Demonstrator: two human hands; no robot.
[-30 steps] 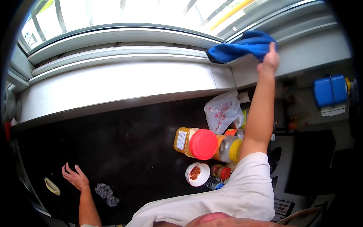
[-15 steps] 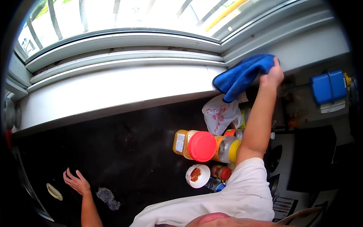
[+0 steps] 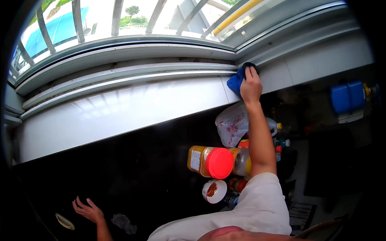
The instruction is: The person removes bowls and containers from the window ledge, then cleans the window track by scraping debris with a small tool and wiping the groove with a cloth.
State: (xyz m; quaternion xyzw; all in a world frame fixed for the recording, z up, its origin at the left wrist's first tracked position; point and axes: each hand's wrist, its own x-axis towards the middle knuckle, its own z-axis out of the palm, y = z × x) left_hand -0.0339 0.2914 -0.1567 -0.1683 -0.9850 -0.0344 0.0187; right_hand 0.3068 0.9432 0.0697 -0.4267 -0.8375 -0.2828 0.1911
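Head view: a pale oval ring is seen on the black counter. Beside it, the left hand is held with its fingers spread apart. Next, a yellow jar with a round red lid is seen near a round white bowl. Farther right, a blue cloth is squeezed in the right hand at the white windowsill's corner.
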